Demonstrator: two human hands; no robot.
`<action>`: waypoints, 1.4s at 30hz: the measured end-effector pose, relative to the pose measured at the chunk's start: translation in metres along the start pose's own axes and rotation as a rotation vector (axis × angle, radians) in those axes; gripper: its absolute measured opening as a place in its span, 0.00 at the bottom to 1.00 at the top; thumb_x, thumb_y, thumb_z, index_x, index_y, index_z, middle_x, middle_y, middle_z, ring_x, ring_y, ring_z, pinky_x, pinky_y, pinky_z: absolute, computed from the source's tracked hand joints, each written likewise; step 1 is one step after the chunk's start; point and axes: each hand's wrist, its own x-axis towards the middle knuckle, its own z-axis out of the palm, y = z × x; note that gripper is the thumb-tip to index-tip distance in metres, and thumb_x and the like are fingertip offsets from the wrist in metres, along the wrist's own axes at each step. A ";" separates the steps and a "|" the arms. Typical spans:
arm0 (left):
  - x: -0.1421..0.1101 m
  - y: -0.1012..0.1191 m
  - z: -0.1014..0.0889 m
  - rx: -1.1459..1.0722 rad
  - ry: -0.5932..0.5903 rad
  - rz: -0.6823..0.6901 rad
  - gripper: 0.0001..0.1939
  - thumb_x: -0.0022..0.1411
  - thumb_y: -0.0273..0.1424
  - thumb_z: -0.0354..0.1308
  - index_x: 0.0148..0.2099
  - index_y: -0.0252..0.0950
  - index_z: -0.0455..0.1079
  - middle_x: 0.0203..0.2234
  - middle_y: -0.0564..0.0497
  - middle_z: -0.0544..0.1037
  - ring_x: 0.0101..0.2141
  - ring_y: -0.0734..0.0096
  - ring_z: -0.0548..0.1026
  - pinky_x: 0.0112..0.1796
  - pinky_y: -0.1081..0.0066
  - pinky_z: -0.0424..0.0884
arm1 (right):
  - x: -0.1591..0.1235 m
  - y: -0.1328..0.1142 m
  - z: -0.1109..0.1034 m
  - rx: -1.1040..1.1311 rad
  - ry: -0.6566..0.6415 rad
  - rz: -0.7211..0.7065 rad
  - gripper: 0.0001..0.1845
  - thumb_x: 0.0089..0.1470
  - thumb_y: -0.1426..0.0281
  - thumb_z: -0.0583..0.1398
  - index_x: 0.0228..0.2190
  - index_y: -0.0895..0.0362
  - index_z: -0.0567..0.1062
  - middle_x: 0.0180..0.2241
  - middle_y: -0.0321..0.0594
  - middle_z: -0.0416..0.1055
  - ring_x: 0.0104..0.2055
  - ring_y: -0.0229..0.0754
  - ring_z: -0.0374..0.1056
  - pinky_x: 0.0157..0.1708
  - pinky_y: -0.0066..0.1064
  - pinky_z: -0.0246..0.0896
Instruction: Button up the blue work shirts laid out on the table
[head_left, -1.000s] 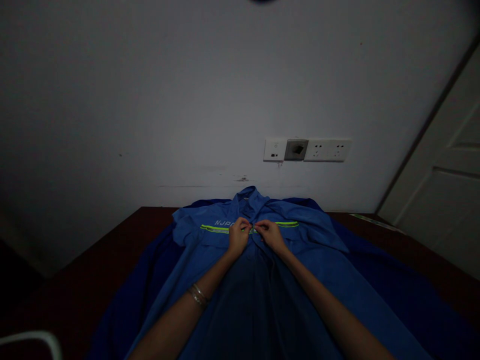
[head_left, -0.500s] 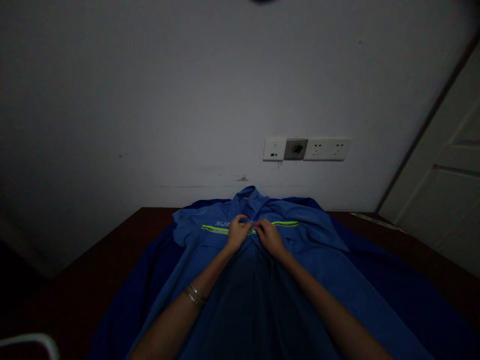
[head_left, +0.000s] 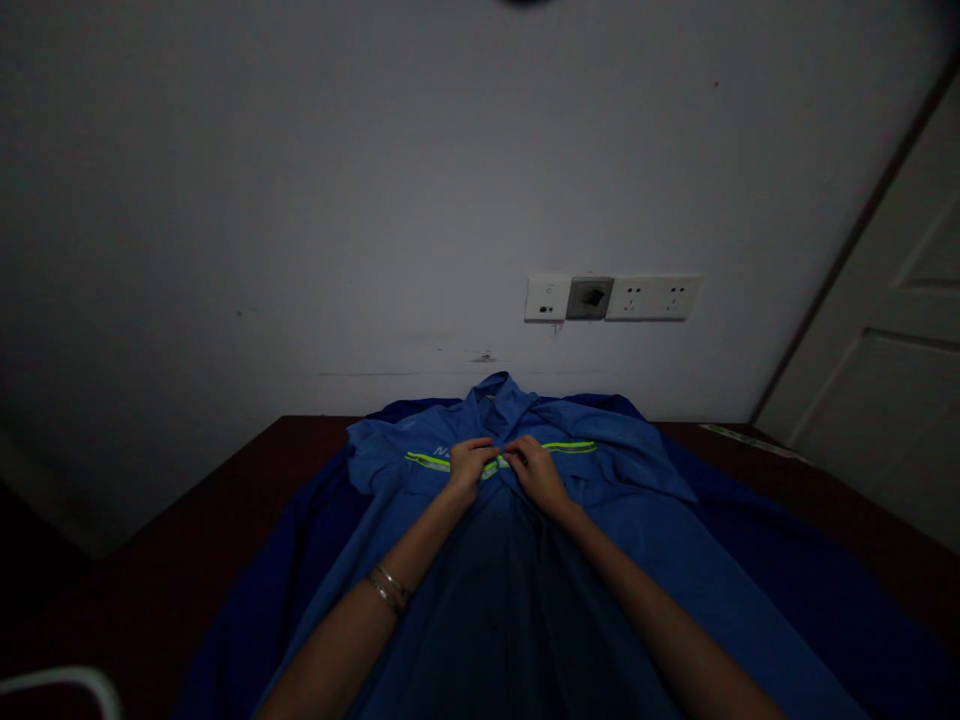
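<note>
A light blue work shirt (head_left: 630,480) with a yellow-green reflective stripe (head_left: 570,448) lies front up, its collar (head_left: 499,395) toward the wall. At the front opening, level with the stripe, my left hand (head_left: 470,463) pinches the shirt's edge from the left. My right hand (head_left: 534,468) grips the same opening from the right, fingertips closed and almost touching the left ones. Any button between the fingers is too small and dark to make out. Part of the lettering on the chest is covered by my left hand.
Darker blue cloth (head_left: 757,550) spreads beneath the shirt on a dark red tabletop (head_left: 247,470). Behind stands a pale wall with a row of sockets (head_left: 611,298). A door (head_left: 892,380) is at the right, and a white curved bar (head_left: 71,675) at lower left.
My left hand has shifted slightly left and its fingers have straightened along the shirt's edge, covering more of the lettering. My right hand has stayed nearly in place.
</note>
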 end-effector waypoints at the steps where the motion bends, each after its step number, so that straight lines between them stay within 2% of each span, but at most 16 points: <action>1: 0.000 -0.001 0.000 -0.013 0.003 -0.001 0.14 0.38 0.22 0.62 0.33 0.29 0.73 0.18 0.51 0.74 0.21 0.74 0.71 0.24 0.76 0.66 | 0.000 0.001 0.001 0.004 -0.001 0.008 0.06 0.52 0.71 0.53 0.32 0.58 0.70 0.33 0.41 0.66 0.34 0.38 0.63 0.36 0.29 0.58; 9: -0.001 0.000 0.000 0.097 -0.015 0.047 0.11 0.39 0.22 0.61 0.31 0.29 0.73 0.17 0.52 0.73 0.19 0.77 0.68 0.21 0.78 0.63 | 0.008 0.001 -0.006 -0.080 -0.106 0.085 0.04 0.48 0.71 0.56 0.29 0.58 0.70 0.30 0.39 0.67 0.33 0.37 0.63 0.34 0.28 0.56; 11: -0.001 0.001 0.000 0.166 -0.050 0.065 0.11 0.40 0.22 0.60 0.32 0.30 0.72 0.17 0.53 0.73 0.19 0.78 0.68 0.20 0.79 0.61 | 0.010 -0.002 -0.011 -0.111 -0.143 0.101 0.04 0.48 0.71 0.57 0.28 0.58 0.70 0.30 0.39 0.67 0.32 0.37 0.63 0.33 0.27 0.56; 15: 0.000 0.008 -0.003 0.401 -0.173 0.152 0.16 0.43 0.21 0.58 0.39 0.30 0.71 0.18 0.53 0.73 0.19 0.77 0.67 0.22 0.77 0.62 | 0.010 -0.007 -0.018 -0.135 -0.155 0.123 0.04 0.47 0.72 0.57 0.28 0.58 0.71 0.30 0.38 0.69 0.31 0.37 0.63 0.31 0.26 0.54; 17: -0.001 0.016 -0.006 0.616 -0.189 0.315 0.16 0.43 0.22 0.58 0.39 0.31 0.71 0.21 0.51 0.74 0.23 0.73 0.69 0.28 0.74 0.64 | 0.010 -0.008 -0.018 -0.120 -0.147 0.142 0.03 0.46 0.72 0.58 0.27 0.58 0.72 0.28 0.38 0.69 0.30 0.37 0.64 0.30 0.26 0.54; 20: -0.006 0.028 -0.011 0.947 -0.182 0.687 0.13 0.45 0.25 0.59 0.38 0.34 0.72 0.33 0.47 0.74 0.38 0.65 0.69 0.40 0.67 0.63 | 0.011 -0.006 -0.017 -0.083 -0.122 0.149 0.02 0.44 0.73 0.59 0.25 0.59 0.72 0.26 0.38 0.69 0.29 0.37 0.64 0.30 0.26 0.55; 21: -0.008 0.031 -0.012 1.030 -0.211 0.786 0.13 0.46 0.25 0.58 0.38 0.35 0.72 0.37 0.46 0.73 0.42 0.63 0.66 0.42 0.66 0.61 | 0.012 -0.005 -0.016 -0.066 -0.113 0.146 0.02 0.44 0.73 0.59 0.24 0.59 0.72 0.26 0.38 0.69 0.28 0.37 0.64 0.30 0.26 0.55; 23: -0.010 0.033 -0.014 1.156 -0.317 0.886 0.11 0.49 0.27 0.57 0.38 0.36 0.72 0.39 0.47 0.73 0.44 0.63 0.64 0.43 0.66 0.59 | 0.013 -0.002 -0.015 -0.024 -0.099 0.149 0.02 0.43 0.73 0.59 0.24 0.59 0.73 0.25 0.38 0.70 0.27 0.37 0.64 0.29 0.26 0.55; 25: -0.011 0.030 -0.015 1.239 -0.398 0.906 0.10 0.51 0.29 0.57 0.39 0.36 0.71 0.38 0.47 0.73 0.44 0.63 0.64 0.42 0.66 0.59 | 0.013 0.001 -0.013 0.022 -0.093 0.168 0.02 0.42 0.73 0.59 0.23 0.59 0.73 0.25 0.38 0.70 0.27 0.36 0.64 0.29 0.26 0.56; 27: -0.011 0.024 -0.016 1.281 -0.420 0.907 0.10 0.53 0.30 0.56 0.40 0.36 0.71 0.36 0.47 0.73 0.42 0.64 0.65 0.42 0.67 0.59 | 0.013 0.003 -0.011 0.063 -0.090 0.187 0.02 0.41 0.73 0.59 0.23 0.59 0.73 0.25 0.38 0.70 0.26 0.36 0.64 0.29 0.26 0.57; 32: -0.008 0.011 -0.017 1.235 -0.381 0.876 0.09 0.57 0.29 0.51 0.37 0.35 0.72 0.31 0.47 0.74 0.39 0.66 0.67 0.40 0.68 0.60 | 0.012 0.003 -0.008 0.142 -0.073 0.223 0.05 0.40 0.70 0.61 0.22 0.60 0.74 0.23 0.38 0.70 0.26 0.37 0.65 0.28 0.27 0.58; 37: -0.004 0.007 -0.017 1.146 -0.374 0.857 0.09 0.55 0.27 0.52 0.36 0.35 0.73 0.31 0.46 0.74 0.38 0.66 0.68 0.41 0.68 0.60 | 0.014 -0.003 -0.013 0.247 -0.118 0.283 0.08 0.41 0.68 0.60 0.25 0.60 0.74 0.23 0.38 0.70 0.23 0.36 0.64 0.24 0.27 0.59; 39: -0.003 0.007 -0.017 1.144 -0.372 0.859 0.09 0.54 0.26 0.53 0.36 0.35 0.73 0.32 0.46 0.75 0.38 0.66 0.69 0.42 0.67 0.61 | 0.017 -0.005 -0.021 0.250 -0.110 0.230 0.08 0.43 0.70 0.58 0.28 0.60 0.74 0.26 0.38 0.71 0.25 0.36 0.65 0.26 0.27 0.60; 42: -0.003 0.007 -0.016 1.142 -0.357 0.873 0.10 0.53 0.25 0.53 0.37 0.34 0.73 0.33 0.45 0.75 0.39 0.65 0.69 0.43 0.67 0.61 | 0.021 -0.007 -0.033 0.147 -0.061 0.068 0.10 0.47 0.73 0.55 0.33 0.60 0.74 0.31 0.40 0.71 0.32 0.37 0.66 0.35 0.29 0.61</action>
